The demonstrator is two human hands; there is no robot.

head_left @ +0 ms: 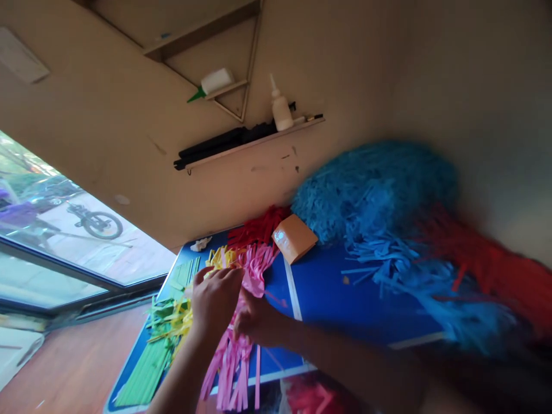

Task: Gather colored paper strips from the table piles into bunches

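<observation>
Both hands meet over a bundle of pink fringed paper strips (pixel 230 368) on the blue table. My left hand (pixel 218 293) is curled over the bundle's middle, its fingers bent and closed on the strips. Close beside it, my right hand (pixel 256 319) has its fingers folded in, pinching the same pink strips. The strips fan out beyond the hands and hang over the table's near edge. Yellow strips (pixel 222 257) lie just past my left hand. Green strips (pixel 144 371) with some yellow ones spread to its left.
A blue table (pixel 328 293) with white lines stands against the wall. On it are a brown paper packet (pixel 297 237), red strips (pixel 261 224), and a large blue fringed heap (pixel 379 184). A wall shelf (pixel 259 140) holds a white bottle (pixel 282 110). A window (pixel 77 213) is at left.
</observation>
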